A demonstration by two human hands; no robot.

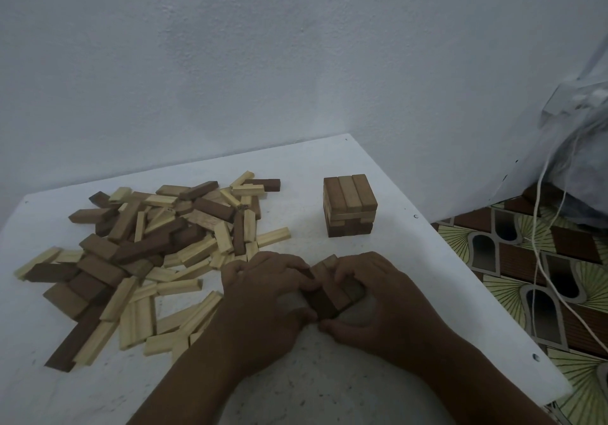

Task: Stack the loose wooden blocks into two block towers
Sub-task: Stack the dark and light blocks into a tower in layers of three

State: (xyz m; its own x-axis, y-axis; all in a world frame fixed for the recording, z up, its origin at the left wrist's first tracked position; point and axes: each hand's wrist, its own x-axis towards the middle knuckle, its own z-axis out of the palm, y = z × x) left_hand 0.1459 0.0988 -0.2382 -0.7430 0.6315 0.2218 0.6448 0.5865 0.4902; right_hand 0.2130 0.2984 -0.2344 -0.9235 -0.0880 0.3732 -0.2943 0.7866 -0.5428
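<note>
The job has only just begun. One small tower [350, 206] stands on the white table [362, 391], toward the back and right. It looks like three or four layers, with three brown blocks side by side on top. It stands alone, well apart from everything else.

Closer to the person, both hands are wrapped around a little bunch of brown blocks [332, 294]. This looks like the start of the second tower. The left hand [263, 296] curls around the left side of the bunch. The right hand [378, 296] curls around the right side. The fingers of both hands are bent and squeeze the blocks together, I think to line them up.

Most of the work is left. A big messy pile of loose blocks [148, 260], some light and some dark, lies on the left part of the table.

The hands cover most of the bunch, so I cannot tell how many blocks or layers it has. The picture is dim. On the right, wires [543, 260] hang over a patterned floor [526, 276].
</note>
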